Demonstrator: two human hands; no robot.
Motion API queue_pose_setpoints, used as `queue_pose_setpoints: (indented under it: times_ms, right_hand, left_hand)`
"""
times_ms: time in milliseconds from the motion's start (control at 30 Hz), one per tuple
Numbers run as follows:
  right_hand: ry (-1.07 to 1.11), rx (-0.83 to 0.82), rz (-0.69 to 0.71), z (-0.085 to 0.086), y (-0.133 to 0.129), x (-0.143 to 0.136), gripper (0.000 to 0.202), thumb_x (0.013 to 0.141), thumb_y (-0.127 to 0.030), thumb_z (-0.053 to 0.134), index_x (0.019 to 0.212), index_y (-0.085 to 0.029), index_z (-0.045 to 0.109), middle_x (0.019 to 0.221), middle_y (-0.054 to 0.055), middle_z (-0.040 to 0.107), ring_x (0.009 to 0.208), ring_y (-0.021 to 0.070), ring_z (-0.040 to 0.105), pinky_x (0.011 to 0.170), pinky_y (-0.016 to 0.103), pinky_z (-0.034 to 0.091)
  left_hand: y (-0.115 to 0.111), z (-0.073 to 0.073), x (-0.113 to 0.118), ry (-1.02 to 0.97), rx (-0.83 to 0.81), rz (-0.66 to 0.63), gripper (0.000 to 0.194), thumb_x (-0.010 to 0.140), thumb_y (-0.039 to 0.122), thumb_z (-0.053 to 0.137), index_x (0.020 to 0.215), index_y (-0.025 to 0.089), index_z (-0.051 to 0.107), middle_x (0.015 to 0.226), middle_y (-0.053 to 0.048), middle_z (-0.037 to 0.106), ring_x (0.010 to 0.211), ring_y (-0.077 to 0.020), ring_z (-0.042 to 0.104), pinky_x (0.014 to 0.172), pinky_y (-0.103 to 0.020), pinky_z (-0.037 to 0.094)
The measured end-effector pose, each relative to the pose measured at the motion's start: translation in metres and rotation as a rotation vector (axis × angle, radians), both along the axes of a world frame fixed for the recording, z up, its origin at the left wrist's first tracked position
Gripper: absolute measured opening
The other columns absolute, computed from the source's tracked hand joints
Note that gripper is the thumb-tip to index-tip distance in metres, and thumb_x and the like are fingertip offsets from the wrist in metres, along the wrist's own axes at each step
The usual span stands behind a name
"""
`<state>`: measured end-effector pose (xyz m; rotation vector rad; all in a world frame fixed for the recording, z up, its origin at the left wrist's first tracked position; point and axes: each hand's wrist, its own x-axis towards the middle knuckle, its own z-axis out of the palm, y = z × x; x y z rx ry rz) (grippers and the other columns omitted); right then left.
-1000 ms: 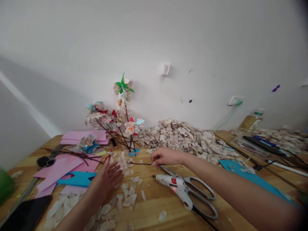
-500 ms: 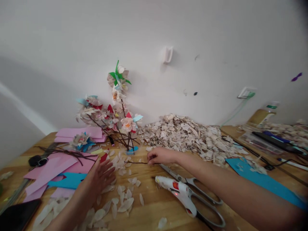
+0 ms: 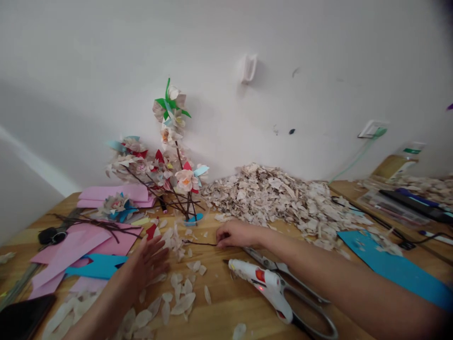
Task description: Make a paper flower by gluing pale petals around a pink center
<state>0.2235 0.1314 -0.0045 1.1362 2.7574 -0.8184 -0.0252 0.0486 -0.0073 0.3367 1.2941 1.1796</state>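
Twig (image 3: 200, 243), thin and dark: beyond and to the left of the glue gun (image 3: 269, 295), its right end lost inside the right hand (image 3: 231, 234), whose fingers are closed on it.
Pale petal cluster (image 3: 173, 243): at the twig's left end; blurred, any join unclear.
Left hand (image 3: 150, 257): left of the glue gun, fingers spread and slightly curved, nothing visible in them; contact with the cluster or the red piece (image 3: 151, 232) cannot be told.
Scissors (image 3: 265, 261): just beside the glue gun, tips hidden near the right hand, upper handle partly covered by the right forearm (image 3: 318, 264).
Blue sheet (image 3: 382, 259): right of the glue gun, near edge behind the same forearm.
Loose petals (image 3: 184, 302): left of the glue gun, some behind the left forearm (image 3: 109, 302).
Phone (image 3: 24, 314), dark: far left of the glue gun, cut off by the frame.
Flake pile (image 3: 269, 193): beyond the glue gun, right hand in front of its lower edge.
Flower stems (image 3: 189, 182): beyond and left of the glue gun, overlapping, hard to count.
Bottle (image 3: 396, 165): far right beyond the glue gun, label illegible.
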Motion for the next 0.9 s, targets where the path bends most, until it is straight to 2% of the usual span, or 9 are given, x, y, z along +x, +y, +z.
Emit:
queue_pose_setpoints:
  times_ms: [133,233,367,467,733,900]
  right_hand:
    - [0.015,0.006,-0.028,-0.001,-0.003,0.0,0.009,0.076,-0.02,0.065,0.082,-0.017,0.07,0.071,-0.001,0.068,0.063,0.0138,0.058,0.055,0.021,0.04]
    - [0.025,0.002,-0.029,-0.002,-0.002,0.001,0.011,0.074,-0.021,0.065,0.083,-0.018,0.071,0.072,-0.001,0.069,0.064,0.0137,0.058,0.055,0.02,0.04]
    - [0.034,-0.014,-0.028,-0.004,-0.002,0.003,0.014,0.071,-0.022,0.068,0.084,-0.017,0.071,0.075,0.0,0.07,0.066,0.0142,0.06,0.056,0.02,0.041]
    - [0.035,-0.019,-0.041,-0.004,-0.002,0.004,0.015,0.069,-0.023,0.069,0.083,-0.017,0.071,0.074,0.0,0.07,0.065,0.0141,0.06,0.056,0.02,0.041]
    - [0.055,-0.041,-0.077,0.0,-0.004,0.004,0.015,0.066,-0.022,0.071,0.08,-0.016,0.07,0.07,0.0,0.068,0.063,0.0142,0.059,0.054,0.02,0.041]
    - [0.11,-0.055,-0.113,0.005,-0.007,0.008,0.018,0.065,-0.028,0.072,0.078,-0.016,0.069,0.07,0.001,0.067,0.063,0.0154,0.058,0.054,0.022,0.041]
  left_hand:
    - [-0.002,0.0,0.004,-0.015,-0.013,-0.025,0.04,0.09,0.032,0.03,0.122,0.018,0.048,0.14,-0.015,0.042,0.13,-0.0295,0.034,0.103,-0.049,0.031]
    - [-0.001,-0.008,0.002,-0.023,0.001,-0.043,0.044,0.088,0.035,0.033,0.127,0.018,0.045,0.137,-0.016,0.046,0.129,-0.0287,0.035,0.103,-0.047,0.032]
    - [0.002,-0.019,-0.002,-0.039,0.019,-0.062,0.053,0.087,0.038,0.033,0.134,0.014,0.037,0.137,-0.019,0.045,0.128,-0.0316,0.035,0.101,-0.051,0.032]
    - [0.002,-0.021,-0.001,-0.049,0.027,-0.072,0.056,0.088,0.037,0.032,0.138,0.014,0.029,0.139,-0.02,0.043,0.128,-0.0318,0.036,0.1,-0.052,0.034]
    - [-0.002,-0.013,0.002,-0.045,0.029,-0.077,0.055,0.088,0.037,0.033,0.137,0.013,0.03,0.141,-0.019,0.04,0.13,-0.031,0.034,0.101,-0.051,0.033]
    - [-0.002,0.005,0.004,-0.009,-0.01,-0.039,0.049,0.089,0.036,0.031,0.131,0.013,0.04,0.143,-0.018,0.037,0.131,-0.0314,0.031,0.103,-0.053,0.029]
